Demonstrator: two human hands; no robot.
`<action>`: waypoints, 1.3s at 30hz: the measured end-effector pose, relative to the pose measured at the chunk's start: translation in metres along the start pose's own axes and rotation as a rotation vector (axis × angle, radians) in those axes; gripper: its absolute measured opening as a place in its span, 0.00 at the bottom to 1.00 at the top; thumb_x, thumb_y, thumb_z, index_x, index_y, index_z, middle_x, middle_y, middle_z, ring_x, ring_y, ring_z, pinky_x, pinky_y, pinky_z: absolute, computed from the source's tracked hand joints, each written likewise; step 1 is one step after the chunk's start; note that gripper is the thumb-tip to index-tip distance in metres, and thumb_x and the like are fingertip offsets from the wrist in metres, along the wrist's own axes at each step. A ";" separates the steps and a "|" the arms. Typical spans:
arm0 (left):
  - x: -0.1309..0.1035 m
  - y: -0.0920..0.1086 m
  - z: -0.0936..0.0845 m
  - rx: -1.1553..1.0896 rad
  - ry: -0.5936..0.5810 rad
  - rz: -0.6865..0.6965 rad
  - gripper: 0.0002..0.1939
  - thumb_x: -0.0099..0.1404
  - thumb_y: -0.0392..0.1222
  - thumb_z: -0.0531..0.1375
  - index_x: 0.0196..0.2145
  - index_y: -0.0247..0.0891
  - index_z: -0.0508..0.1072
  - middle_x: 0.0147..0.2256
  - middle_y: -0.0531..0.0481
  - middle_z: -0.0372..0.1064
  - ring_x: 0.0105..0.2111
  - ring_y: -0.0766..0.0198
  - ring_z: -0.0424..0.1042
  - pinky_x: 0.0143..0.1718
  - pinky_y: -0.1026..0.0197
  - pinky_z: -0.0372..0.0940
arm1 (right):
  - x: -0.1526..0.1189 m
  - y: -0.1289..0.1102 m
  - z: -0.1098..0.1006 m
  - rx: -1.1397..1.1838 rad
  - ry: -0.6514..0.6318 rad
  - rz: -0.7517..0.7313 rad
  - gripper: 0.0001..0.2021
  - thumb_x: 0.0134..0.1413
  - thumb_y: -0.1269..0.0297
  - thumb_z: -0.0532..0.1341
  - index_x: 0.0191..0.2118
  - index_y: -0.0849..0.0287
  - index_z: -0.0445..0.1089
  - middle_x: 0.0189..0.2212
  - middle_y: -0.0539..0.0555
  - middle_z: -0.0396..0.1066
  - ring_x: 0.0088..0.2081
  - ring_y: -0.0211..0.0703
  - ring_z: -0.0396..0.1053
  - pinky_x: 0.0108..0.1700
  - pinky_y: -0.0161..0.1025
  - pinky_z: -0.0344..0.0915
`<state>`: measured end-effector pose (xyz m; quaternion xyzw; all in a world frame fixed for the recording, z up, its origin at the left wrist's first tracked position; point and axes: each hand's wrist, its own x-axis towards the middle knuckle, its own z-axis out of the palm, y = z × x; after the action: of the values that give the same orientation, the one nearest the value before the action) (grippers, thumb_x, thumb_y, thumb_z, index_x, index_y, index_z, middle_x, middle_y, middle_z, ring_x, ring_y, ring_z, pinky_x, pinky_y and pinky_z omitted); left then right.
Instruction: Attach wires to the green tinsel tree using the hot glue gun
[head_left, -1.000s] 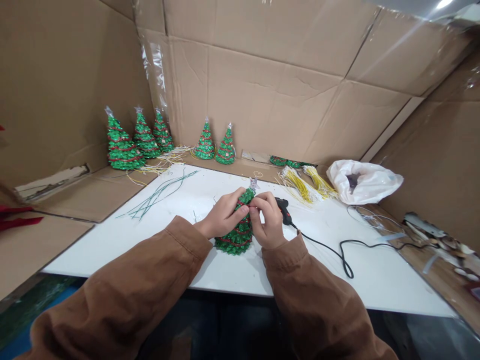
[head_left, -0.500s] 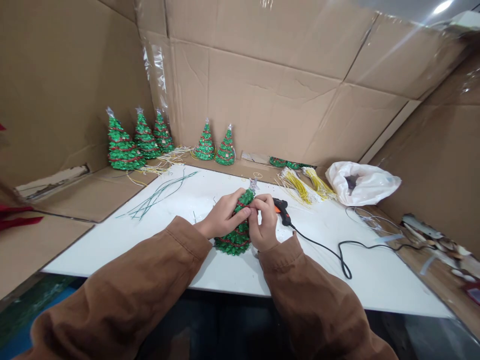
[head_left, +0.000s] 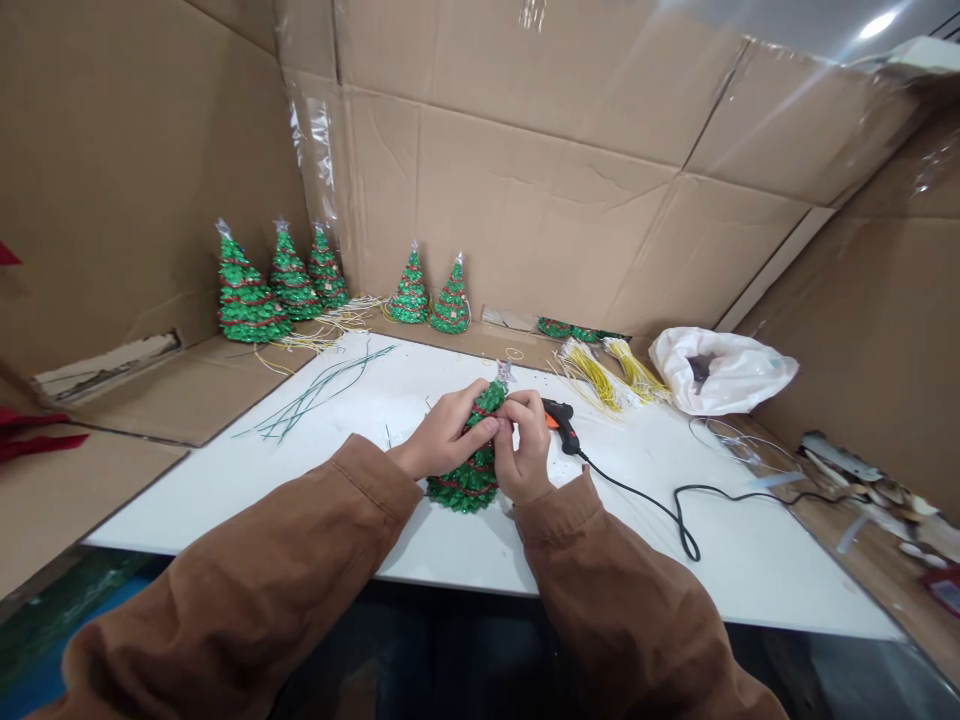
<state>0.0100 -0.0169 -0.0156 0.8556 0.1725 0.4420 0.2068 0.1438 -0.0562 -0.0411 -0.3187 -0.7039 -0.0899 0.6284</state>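
The left hand [head_left: 452, 434] was closed around the upper part of a small green tree [head_left: 463, 484], located near the middle of the white tabletop [head_left: 637, 530]. The right hand [head_left: 524, 450] was pinched narrow at the tree's side; whether it gripped any small part could not be determined. A glue gun [head_left: 564, 428] lay just beside it.

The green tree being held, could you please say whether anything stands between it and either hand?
Nothing visible does: the left hand holds the green tree directly, and the right hand is close against its side, fingertip contact partly hidden. The glue gun lies beyond the right hand.
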 end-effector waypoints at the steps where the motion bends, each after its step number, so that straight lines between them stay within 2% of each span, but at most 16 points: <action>1: 0.000 0.000 0.000 -0.002 -0.001 0.004 0.12 0.64 0.49 0.50 0.31 0.38 0.57 0.24 0.55 0.56 0.24 0.67 0.56 0.27 0.63 0.53 | 0.000 0.000 0.000 0.000 0.000 0.001 0.05 0.57 0.73 0.51 0.36 0.57 0.62 0.32 0.52 0.57 0.35 0.42 0.59 0.35 0.43 0.60; 30: 0.000 0.001 -0.002 0.025 -0.034 -0.036 0.13 0.64 0.52 0.49 0.32 0.38 0.58 0.25 0.56 0.55 0.25 0.67 0.56 0.28 0.63 0.53 | 0.000 -0.004 -0.001 0.006 0.002 0.026 0.06 0.57 0.73 0.51 0.37 0.57 0.62 0.33 0.52 0.57 0.36 0.42 0.59 0.37 0.43 0.60; 39: 0.000 -0.002 -0.002 0.038 -0.025 0.002 0.12 0.64 0.50 0.50 0.33 0.38 0.57 0.25 0.56 0.55 0.25 0.67 0.56 0.28 0.63 0.53 | 0.001 -0.005 -0.002 0.000 -0.005 0.044 0.05 0.57 0.72 0.51 0.37 0.57 0.62 0.32 0.52 0.57 0.35 0.41 0.59 0.36 0.43 0.60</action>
<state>0.0083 -0.0150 -0.0155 0.8651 0.1775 0.4280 0.1924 0.1423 -0.0608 -0.0383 -0.3344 -0.6982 -0.0755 0.6285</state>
